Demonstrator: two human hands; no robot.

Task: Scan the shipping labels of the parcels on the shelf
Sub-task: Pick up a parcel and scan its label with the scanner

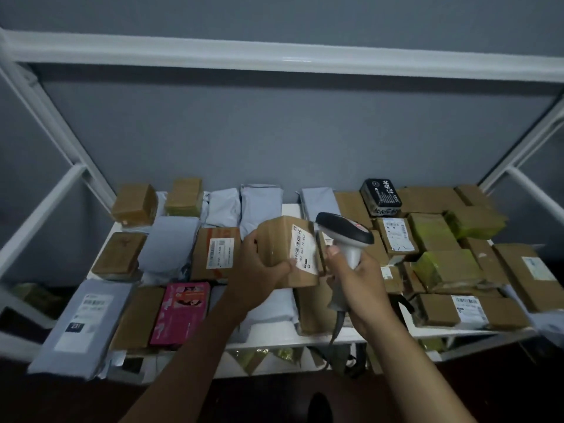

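My left hand (259, 264) grips a small brown cardboard parcel (282, 239) and holds it lifted above the white shelf (305, 338). Its white shipping label (303, 250) with barcodes faces right, towards the scanner. My right hand (357, 282) holds the grey handle of a handheld barcode scanner (345, 233). The scanner's dark head sits just right of the label, almost touching the parcel. A cable hangs from the handle's lower end.
Brown boxes, grey poly mailers (82, 319), a pink packet (183, 312) and a black box (380, 195) cover the shelf. Yellow-green wrapped parcels (448, 267) lie at the right. White frame posts rise at both sides, and a lower shelf holds more parcels.
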